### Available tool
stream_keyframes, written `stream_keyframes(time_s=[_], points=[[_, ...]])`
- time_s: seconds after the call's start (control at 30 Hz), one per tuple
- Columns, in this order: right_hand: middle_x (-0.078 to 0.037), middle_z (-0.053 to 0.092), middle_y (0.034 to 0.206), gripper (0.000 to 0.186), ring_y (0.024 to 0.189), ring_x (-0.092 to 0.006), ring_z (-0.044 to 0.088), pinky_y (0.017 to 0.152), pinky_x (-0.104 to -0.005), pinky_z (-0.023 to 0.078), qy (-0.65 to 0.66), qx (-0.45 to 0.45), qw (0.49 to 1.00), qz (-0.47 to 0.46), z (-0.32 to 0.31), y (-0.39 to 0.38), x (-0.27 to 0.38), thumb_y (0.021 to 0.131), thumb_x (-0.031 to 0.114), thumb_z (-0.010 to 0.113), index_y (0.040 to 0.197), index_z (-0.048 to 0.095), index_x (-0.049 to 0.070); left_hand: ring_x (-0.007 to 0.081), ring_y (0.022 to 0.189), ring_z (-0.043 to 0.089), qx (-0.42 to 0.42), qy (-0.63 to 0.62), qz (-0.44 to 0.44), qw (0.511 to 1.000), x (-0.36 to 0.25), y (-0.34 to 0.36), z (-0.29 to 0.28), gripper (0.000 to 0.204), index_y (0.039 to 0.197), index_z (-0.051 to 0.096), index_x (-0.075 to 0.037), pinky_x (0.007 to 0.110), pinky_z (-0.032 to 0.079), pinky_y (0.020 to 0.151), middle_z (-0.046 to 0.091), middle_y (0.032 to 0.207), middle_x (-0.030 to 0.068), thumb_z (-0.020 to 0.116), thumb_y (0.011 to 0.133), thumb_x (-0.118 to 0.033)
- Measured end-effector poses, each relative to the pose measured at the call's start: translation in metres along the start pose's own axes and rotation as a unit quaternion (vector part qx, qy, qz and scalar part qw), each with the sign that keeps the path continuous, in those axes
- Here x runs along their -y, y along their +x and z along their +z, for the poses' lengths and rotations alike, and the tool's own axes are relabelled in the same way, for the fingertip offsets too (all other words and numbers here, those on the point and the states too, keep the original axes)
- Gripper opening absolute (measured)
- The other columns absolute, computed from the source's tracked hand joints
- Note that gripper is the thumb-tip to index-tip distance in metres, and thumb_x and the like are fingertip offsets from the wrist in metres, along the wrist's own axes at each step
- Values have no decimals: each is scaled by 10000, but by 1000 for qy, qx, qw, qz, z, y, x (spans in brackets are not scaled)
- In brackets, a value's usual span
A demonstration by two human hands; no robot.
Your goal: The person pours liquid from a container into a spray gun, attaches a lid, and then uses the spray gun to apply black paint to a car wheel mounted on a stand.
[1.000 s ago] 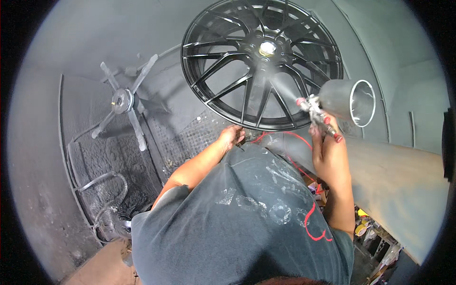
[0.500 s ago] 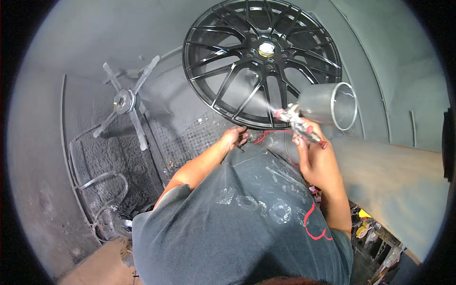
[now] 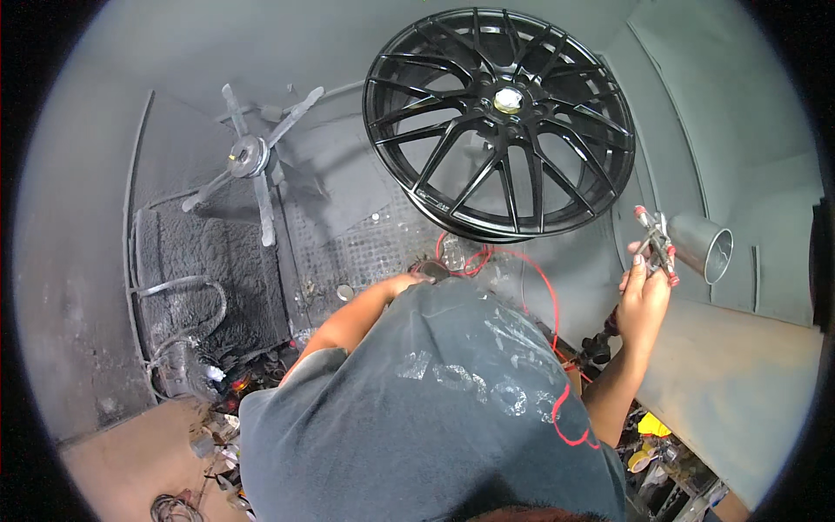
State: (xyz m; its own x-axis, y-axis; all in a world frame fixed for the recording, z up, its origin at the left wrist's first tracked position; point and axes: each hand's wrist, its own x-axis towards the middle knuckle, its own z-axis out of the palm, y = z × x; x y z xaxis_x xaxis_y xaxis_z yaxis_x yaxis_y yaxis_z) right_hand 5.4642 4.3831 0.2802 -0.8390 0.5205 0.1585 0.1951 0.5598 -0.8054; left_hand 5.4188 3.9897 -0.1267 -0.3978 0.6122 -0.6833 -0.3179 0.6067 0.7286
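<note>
My right hand (image 3: 642,300) is closed around a spray gun (image 3: 656,245) out to the right, with a grey metal cup (image 3: 706,247) attached to it. The gun is apart from the wheel, and I see no mist at its nozzle. A glossy black car wheel rim (image 3: 511,157) with many thin spokes stands raised in front of me, a pale cap at its hub. My left hand (image 3: 419,276) is low before my shirt, below the rim's near edge; its fingers are mostly hidden, so their state does not show.
A red hose (image 3: 546,277) loops below the rim toward my right side. At the left, a cross-shaped stand (image 3: 250,158) coated in grey rises beside a rough dark filter panel (image 3: 211,261). A pale panel (image 3: 739,357) lies right, with clutter (image 3: 665,452) beneath it.
My right hand has swung the spray gun right, away from the rim, and the mist is gone. My left hand has drawn back from the rim's lower edge. The view has shifted slightly.
</note>
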Motion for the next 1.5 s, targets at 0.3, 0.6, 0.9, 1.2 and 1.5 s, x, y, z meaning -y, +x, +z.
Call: stream_keyframes(time_s=[0.3,0.6,0.9,1.2,1.5], points=[[-71,658,939,159,585,-104,523,540,-283,445,169,270,947,-42,5,-8,20,993,41,501,1047,616,-55,218,953,682,-110,-394,-60,911,20,-87,48,537,1268,640,-35,393,546,879,704,1176,108,529,1013,-494],[-83,643,1089,225,596,-95,537,559,-280,473,109,231,965,-67,19,55,60,1005,47,463,1147,619,-32,252,841,704,-6,-167,-278,946,-87,-105,-25,298,1105,716,9,413,576,762,738,1017,133,662,895,-195],[-8,553,650,227,573,-99,503,556,-298,433,18,135,990,-41,53,133,119,1011,129,505,1114,672,14,181,629,621,-338,-53,-46,939,-79,9,-195,146,817,710,-3,344,492,551,678,706,106,649,852,-130],[-42,600,812,166,597,-100,471,559,-291,422,-1,180,984,7,64,116,172,984,29,540,1118,634,2,183,734,615,-187,-530,199,803,-132,124,-348,233,1056,669,-23,370,521,656,671,879,55,639,919,-209],[-254,588,897,187,806,-391,548,742,-435,456,-216,133,967,32,49,114,161,977,114,599,1048,590,-59,184,757,620,-193,-563,178,784,-157,143,-361,234,1086,658,-29,372,524,658,666,896,49,620,930,-199]])
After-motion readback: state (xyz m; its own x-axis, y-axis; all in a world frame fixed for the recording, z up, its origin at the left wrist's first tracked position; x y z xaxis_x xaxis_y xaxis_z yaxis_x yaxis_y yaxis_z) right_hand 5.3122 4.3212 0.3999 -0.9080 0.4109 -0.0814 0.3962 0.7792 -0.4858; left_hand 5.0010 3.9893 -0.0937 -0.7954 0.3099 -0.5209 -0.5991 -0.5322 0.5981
